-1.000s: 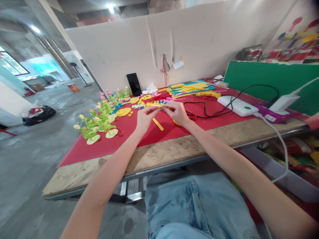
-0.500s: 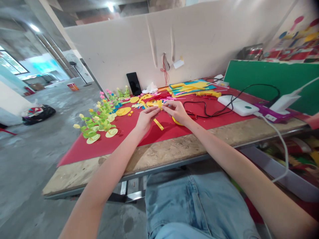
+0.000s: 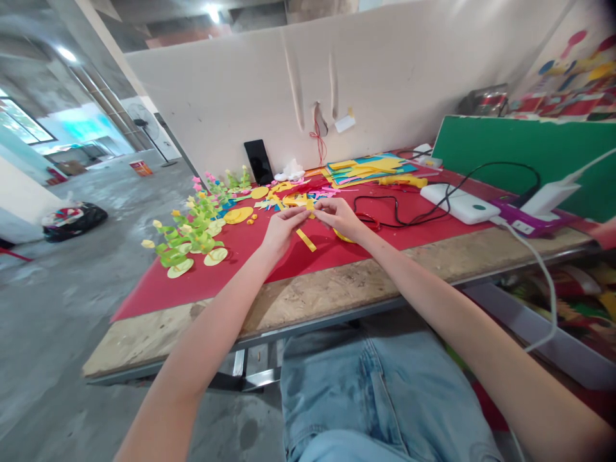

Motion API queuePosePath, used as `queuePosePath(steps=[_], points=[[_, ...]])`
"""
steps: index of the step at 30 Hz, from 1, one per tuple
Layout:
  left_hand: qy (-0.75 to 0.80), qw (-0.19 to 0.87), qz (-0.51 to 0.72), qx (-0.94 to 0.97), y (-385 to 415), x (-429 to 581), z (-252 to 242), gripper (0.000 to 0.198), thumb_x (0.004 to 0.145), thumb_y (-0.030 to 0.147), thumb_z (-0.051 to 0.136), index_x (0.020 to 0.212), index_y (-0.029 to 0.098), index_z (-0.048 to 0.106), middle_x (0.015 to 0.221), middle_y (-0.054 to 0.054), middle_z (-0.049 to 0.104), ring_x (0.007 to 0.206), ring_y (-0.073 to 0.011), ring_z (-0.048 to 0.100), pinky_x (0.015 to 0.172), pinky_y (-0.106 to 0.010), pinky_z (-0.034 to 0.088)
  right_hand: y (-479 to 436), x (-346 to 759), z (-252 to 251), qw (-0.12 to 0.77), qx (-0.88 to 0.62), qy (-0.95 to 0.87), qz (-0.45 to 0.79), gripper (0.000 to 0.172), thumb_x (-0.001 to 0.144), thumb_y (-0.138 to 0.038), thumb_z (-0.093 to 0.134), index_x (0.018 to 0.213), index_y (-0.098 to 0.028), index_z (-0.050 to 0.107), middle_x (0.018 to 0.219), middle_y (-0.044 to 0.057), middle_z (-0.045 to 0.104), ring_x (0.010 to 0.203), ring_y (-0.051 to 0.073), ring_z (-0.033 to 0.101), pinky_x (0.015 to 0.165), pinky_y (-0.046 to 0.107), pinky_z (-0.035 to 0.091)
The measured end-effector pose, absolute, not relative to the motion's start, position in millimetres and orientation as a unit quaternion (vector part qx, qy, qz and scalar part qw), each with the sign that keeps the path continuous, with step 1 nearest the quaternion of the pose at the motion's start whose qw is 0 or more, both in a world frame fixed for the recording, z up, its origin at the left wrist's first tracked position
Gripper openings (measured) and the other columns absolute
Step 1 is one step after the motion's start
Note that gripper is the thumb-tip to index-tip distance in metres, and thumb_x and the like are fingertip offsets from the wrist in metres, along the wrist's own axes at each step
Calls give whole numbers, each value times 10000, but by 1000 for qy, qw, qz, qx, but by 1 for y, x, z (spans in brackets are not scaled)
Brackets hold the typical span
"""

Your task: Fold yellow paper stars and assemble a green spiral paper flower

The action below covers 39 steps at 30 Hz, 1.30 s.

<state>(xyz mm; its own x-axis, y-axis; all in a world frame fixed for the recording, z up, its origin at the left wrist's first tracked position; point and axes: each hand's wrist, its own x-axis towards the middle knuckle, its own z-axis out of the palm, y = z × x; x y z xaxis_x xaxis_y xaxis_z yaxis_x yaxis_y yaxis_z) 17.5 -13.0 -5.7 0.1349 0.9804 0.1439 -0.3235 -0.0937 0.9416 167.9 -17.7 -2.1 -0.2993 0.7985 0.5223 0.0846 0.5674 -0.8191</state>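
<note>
Left hand (image 3: 279, 230), right hand (image 3: 341, 215): fingers clamped on yellow paper (image 3: 310, 205) over surface (image 3: 308, 301). Bucket (image 3: 141, 168) too blurred to read. Black bag (image 3: 86, 224) holds red-white stuff (image 3: 67, 213).

So, both arms are stretched out in front, bare as far as can be seen. The left forearm (image 3: 216, 314) is angled up and inward from the lower left, and the right forearm (image 3: 443, 301) is slanted in from the lower right corner, so kind of a big tent shape is made. Both wrists are pretty much kept in line with the forearms, nothing dramatic. The left hand (image 3: 280, 230) and right hand (image 3: 344, 217) are brought close together at the tip of that tent, backs mostly turned up. On each, thumb and fingers are drawn into a small pinch, with the fingertips pointed at the other hand's. Finer finger detail is too small to be made out, tbh.
</note>
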Motion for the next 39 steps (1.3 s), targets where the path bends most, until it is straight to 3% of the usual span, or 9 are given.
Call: queuePosePath(steps=[6, 11, 19, 24, 31, 39], points=[[318, 589, 571, 475, -11, 17, -7, 247, 463, 218, 792, 681, 183, 682, 707, -5, 674, 724, -121, 618, 795, -281, 446, -19, 168, -1, 509, -290, -719, 374, 216, 755, -288, 518, 605, -137, 480, 486, -56, 431, 392, 27, 390, 389, 158, 297], [300, 577, 579, 491, -14, 19, -5, 261, 474, 214, 790, 713, 190, 690, 744, -6, 678, 770, -136, 625, 832, -304, 437, -15, 169, -3, 518, -270, -659, 474, 209, 706, -319, 550, 626, -128, 518, 508, -39, 484, 394, 33, 407, 382, 165, 319], [318, 414, 566, 638, -23, 15, 3, 223, 559, 299, 750, 755, 201, 705, 766, -16, 689, 748, -155, 617, 780, -289, 464, -8, 168, -8, 516, -224, -606, 563, 145, 663, -263, 559, 625, -134, 506, 463, -50, 445, 380, 40, 392, 354, 161, 299], [336, 415, 570, 624, -16, 12, 0, 188, 600, 350, 718, 709, 198, 704, 729, -19, 683, 752, -154, 609, 772, -280, 458, -14, 169, -4, 502, -247, -635, 532, 162, 658, -269, 568, 602, -128, 510, 426, -56, 440, 367, 35, 378, 374, 162, 290], [318, 514, 555, 572, -10, 12, -4, 216, 509, 276, 777, 668, 169, 678, 695, 1, 663, 684, -108, 599, 749, -250, 452, -17, 171, 0, 494, -274, -675, 474, 165, 657, -264, 563, 590, -117, 527, 421, -59, 435, 369, 30, 373, 391, 165, 281], [319, 439, 575, 612, -8, 10, -4, 244, 567, 260, 743, 778, 166, 664, 742, -5, 671, 706, -112, 614, 739, -250, 470, -12, 172, -2, 522, -281, -680, 432, 281, 725, -379, 560, 640, -112, 579, 523, -25, 516, 388, 22, 385, 392, 170, 292]])
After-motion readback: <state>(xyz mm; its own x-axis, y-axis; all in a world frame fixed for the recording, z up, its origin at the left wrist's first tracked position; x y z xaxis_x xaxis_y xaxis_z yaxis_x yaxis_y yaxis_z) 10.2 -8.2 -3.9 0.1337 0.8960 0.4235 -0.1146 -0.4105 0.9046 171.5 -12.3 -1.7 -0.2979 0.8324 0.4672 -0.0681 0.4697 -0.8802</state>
